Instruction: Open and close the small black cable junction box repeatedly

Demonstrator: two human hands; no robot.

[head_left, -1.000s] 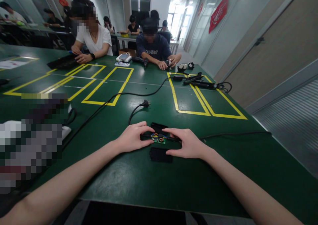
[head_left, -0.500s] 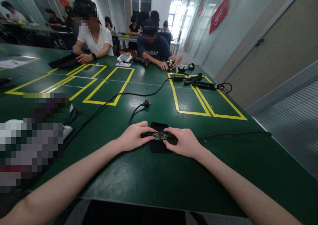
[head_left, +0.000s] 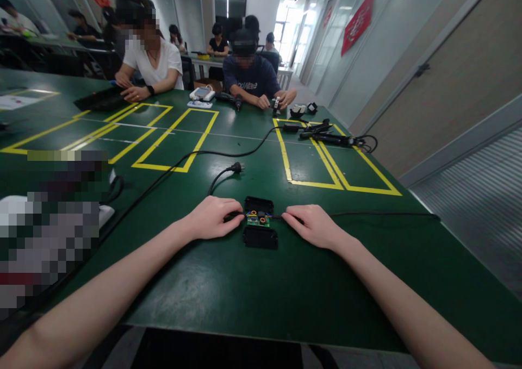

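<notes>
Left hand (head_left: 214, 218) pinching black cord (head_left: 234, 214), right hand (head_left: 312, 225) pinching second cord (head_left: 277, 217); thumbs and fingers nearly together. Circuit board (head_left: 258, 219) between hands on green table (head_left: 204, 287), far cover (head_left: 259, 204) beyond, near cover (head_left: 261, 238) closer.

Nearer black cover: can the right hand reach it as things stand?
Probably yes: nothing shows between the right hand and the nearer cover, though that hand may need to release the cord first.

Right hand (head_left: 316, 226): drawn back from the circuit board (head_left: 258, 219) to the right cord (head_left: 277, 217).
Left hand (head_left: 209, 218): slid outward from the board's edge, along the left cord (head_left: 233, 215).
Near cover (head_left: 260, 238): closer to the board, clear of fingers.
</notes>
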